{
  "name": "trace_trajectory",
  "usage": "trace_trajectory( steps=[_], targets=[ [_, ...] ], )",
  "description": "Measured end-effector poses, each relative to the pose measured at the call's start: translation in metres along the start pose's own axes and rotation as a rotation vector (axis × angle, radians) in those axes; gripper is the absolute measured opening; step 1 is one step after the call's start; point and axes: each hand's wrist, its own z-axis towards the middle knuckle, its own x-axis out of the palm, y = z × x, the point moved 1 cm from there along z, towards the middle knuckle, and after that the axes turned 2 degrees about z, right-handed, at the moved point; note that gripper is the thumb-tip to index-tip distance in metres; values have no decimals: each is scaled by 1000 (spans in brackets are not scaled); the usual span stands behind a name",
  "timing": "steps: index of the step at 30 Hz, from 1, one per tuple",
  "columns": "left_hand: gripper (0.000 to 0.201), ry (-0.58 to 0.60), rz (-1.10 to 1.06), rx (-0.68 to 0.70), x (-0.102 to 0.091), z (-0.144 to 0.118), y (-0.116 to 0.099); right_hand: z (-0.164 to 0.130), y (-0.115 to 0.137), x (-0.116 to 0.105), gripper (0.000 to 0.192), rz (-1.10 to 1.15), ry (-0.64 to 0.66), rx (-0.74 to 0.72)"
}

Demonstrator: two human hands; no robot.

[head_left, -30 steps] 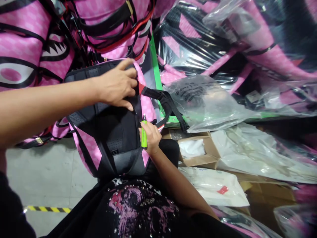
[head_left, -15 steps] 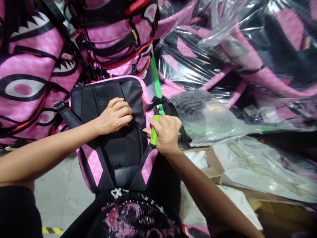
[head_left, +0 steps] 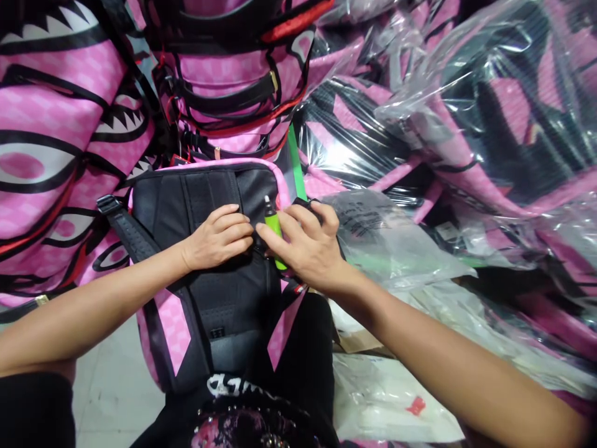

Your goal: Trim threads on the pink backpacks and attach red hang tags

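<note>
A pink and black backpack (head_left: 224,305) lies across my lap, its black padded back panel and shoulder straps facing up. My left hand (head_left: 219,236) is closed over the middle of the panel. Its fingertips curl down against the black fabric, and whatever they pinch is hidden. Close beside it, my right hand (head_left: 308,242) grips a bright green pen-shaped tool (head_left: 273,229) with a dark collar and a small pale tip pointing up. The two hands nearly touch over the panel's right side. A black adjuster strap (head_left: 112,208) sticks out at the left.
Stacked pink shark-face backpacks (head_left: 41,155) rise at the left, with more bags (head_left: 228,81) behind. Plastic-wrapped backpacks (head_left: 494,118) pile up at the right. A clear plastic bag (head_left: 392,230), packets (head_left: 396,398) and cardboard (head_left: 357,341) lie beside my right arm.
My right hand has moved left over the back panel with the green tool, closer to my left hand. The left hand stays closed on the panel. The view has shifted slightly.
</note>
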Motion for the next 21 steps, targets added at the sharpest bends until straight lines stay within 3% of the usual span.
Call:
trace_trajectory(
  steps=[4, 8, 11, 13, 17, 21],
  targets=[
    [13, -45, -50, -40, 7, -8, 2, 12, 2, 7, 24, -147, -1, -72],
    [19, -48, -66, -56, 13, -18, 4, 11, 0, 25, 26, -91, 30, -53],
    [23, 13, 8, -78, 15, -22, 5, 9, -3, 34, 29, -31, 70, 5],
    [23, 31, 43, -83, 15, -21, 5, 8, -5, 34, 29, 11, 111, 23],
    [15, -74, 65, -55, 10, -17, 1, 12, -5, 24, 28, 97, 183, 4],
    [7, -71, 113, -55, 9, -20, 1, 17, 2, 29, 33, 74, 117, -2]
  ],
)
